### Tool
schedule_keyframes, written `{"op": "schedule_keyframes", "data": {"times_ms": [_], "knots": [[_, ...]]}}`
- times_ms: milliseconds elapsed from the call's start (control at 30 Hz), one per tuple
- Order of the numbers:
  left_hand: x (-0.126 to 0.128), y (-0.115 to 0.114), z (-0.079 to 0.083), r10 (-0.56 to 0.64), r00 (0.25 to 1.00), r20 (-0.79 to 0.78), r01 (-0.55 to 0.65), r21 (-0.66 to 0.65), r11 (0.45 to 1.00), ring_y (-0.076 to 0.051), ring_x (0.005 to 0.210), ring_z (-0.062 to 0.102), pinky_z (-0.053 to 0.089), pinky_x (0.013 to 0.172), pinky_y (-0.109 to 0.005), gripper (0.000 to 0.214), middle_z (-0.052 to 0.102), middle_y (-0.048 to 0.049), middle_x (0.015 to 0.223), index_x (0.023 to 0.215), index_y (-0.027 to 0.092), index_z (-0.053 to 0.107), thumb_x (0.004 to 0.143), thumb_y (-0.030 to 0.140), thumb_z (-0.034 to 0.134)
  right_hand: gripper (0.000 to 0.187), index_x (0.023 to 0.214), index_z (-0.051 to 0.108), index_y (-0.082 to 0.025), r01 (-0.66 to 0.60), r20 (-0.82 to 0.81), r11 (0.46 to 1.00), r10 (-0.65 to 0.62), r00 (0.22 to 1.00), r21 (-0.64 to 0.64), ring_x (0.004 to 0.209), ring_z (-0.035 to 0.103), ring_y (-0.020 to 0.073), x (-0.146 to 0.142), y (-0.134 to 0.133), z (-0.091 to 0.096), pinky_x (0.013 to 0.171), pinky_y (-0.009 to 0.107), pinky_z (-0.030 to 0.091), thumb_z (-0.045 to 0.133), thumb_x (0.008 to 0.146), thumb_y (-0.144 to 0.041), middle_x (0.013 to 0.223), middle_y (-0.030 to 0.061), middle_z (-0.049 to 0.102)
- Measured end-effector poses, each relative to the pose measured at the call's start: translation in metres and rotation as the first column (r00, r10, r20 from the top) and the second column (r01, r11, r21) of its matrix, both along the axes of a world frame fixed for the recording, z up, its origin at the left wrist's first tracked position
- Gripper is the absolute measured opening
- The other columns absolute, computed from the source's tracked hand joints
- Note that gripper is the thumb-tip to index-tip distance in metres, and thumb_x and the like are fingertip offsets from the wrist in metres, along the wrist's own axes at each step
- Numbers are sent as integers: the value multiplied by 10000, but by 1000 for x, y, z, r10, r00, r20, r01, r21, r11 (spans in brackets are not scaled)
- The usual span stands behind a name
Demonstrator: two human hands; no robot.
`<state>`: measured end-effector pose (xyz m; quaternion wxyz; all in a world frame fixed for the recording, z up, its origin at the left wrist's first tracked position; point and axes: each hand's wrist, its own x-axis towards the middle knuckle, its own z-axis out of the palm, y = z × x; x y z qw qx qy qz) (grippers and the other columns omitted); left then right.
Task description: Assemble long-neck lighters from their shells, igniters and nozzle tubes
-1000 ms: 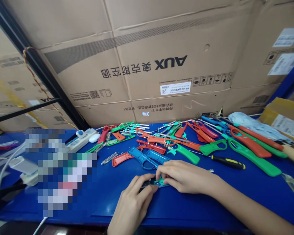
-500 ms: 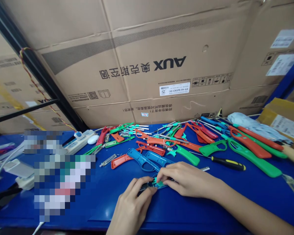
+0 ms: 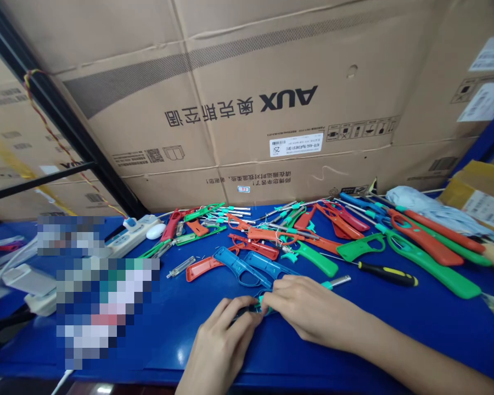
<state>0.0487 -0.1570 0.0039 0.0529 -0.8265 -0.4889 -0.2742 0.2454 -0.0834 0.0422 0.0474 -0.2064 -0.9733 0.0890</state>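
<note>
My left hand [image 3: 220, 343] and my right hand [image 3: 308, 310] meet low in the middle of the blue table [image 3: 181, 323]. Both are closed on a small teal part [image 3: 262, 307] with a metal tube [image 3: 336, 282] sticking out to the right past my right hand. The left fingers pinch its dark left end, and most of the part is hidden under my fingers. Two blue lighter shells [image 3: 251, 267] lie just beyond my hands.
Many red, green and orange lighter shells [image 3: 308, 236] lie across the back of the table. A black-and-yellow screwdriver [image 3: 389, 272] lies to the right. A white power strip [image 3: 132, 233] sits at the left. Large cardboard boxes [image 3: 247, 104] stand behind.
The metal tube now shows further out to the right of my right hand. Both hands have shifted slightly while staying on the teal part.
</note>
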Motion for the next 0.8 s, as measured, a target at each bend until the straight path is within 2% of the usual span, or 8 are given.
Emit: {"op": "schedule_keyframes", "data": {"times_ms": [100,233,300,433,533,667,733,800], "knots": [[0,1,-2,2,1000,-2,-2,-2,1000,-164,830,670,549,788,-325,278,690,-28,1024,919,242,664,968,218,391,349,1011,538,-190,-14,-16,1000,14,1000,21,854,572,199,0,0,-1,736,284,402,507,738,25,893,42,625],[-1,0,-2,15,1000,-14,-15,1,1000,-174,838,670,555,777,-336,278,687,-32,1027,936,246,667,966,223,391,314,1011,531,-175,-45,-20,994,47,999,104,838,564,206,-1,-2,-2,734,301,398,432,796,30,878,58,633],[-1,-1,-2,22,1000,-18,-22,-8,1000,-179,843,669,554,787,-350,275,683,-34,1035,943,250,666,965,221,394,297,1020,530,-171,-45,-18,994,47,999,102,830,570,209,-2,-2,-2,721,300,402,436,809,15,871,62,634],[-1,-1,-1,21,1000,-17,-22,-11,1000,-178,844,662,564,758,-329,272,684,-34,1049,932,245,665,964,218,397,289,1023,545,-189,-2,-21,1000,2,1000,1,829,591,204,-1,0,-3,710,283,416,489,803,-9,881,51,633],[0,0,-1,7,1000,-28,-7,-11,1000,-169,831,648,575,687,-282,275,694,-24,1061,952,236,657,968,207,384,227,1020,577,-201,32,-96,995,-42,995,-98,836,606,190,1,5,-3,728,277,430,468,873,-66,882,44,651],[-2,-1,-3,-19,997,-76,21,16,1000,-168,882,645,585,671,-254,247,702,-7,1093,978,217,647,963,193,401,144,989,637,-216,46,-230,948,-123,965,-316,863,623,151,6,15,-4,751,236,447,555,882,-165,913,18,687],[-3,-1,-3,-25,991,-128,32,59,998,-190,989,640,592,702,-267,263,701,-6,1116,996,205,649,965,179,389,133,944,674,-217,37,-263,940,-132,956,-339,886,622,151,8,18,-3,780,238,448,586,860,-164,909,11,703],[-3,-1,-2,-37,981,-189,60,116,991,-211,1086,616,588,792,-321,294,695,-11,1144,1010,193,653,968,161,365,152,923,698,-217,54,-274,952,-141,951,-302,890,620,162,10,20,0,794,257,446,588,845,-146,888,12,713]]}}
